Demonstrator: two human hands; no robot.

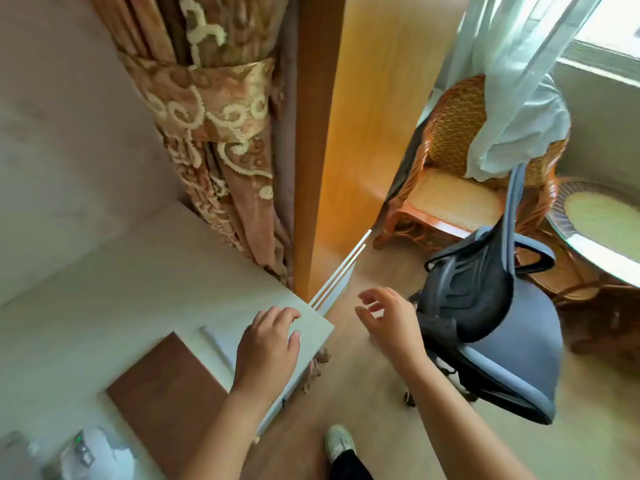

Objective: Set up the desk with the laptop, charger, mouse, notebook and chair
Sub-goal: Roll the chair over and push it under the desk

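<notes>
A pale desk [138, 289] fills the lower left, with a brown rectangular pad or notebook [166, 393] lying on it near the front. My left hand [268, 344] hovers over the desk's right corner, fingers loosely curled and holding nothing. My right hand [388, 320] reaches out over the floor with fingers spread, just left of a grey-blue office chair [491, 327], which stands to the right of the desk with its black back turned toward me. The hand is not touching the chair. No laptop, charger or mouse is plainly visible.
A patterned brown curtain [218, 133] hangs behind the desk beside a wooden partition [346, 133]. A wicker armchair [450, 188] with a sheer curtain draped on it and a round glass-topped table [602, 230] stand behind the office chair. A white device [93, 452] sits at the desk's lower left. My shoe [339, 441] is on the floor.
</notes>
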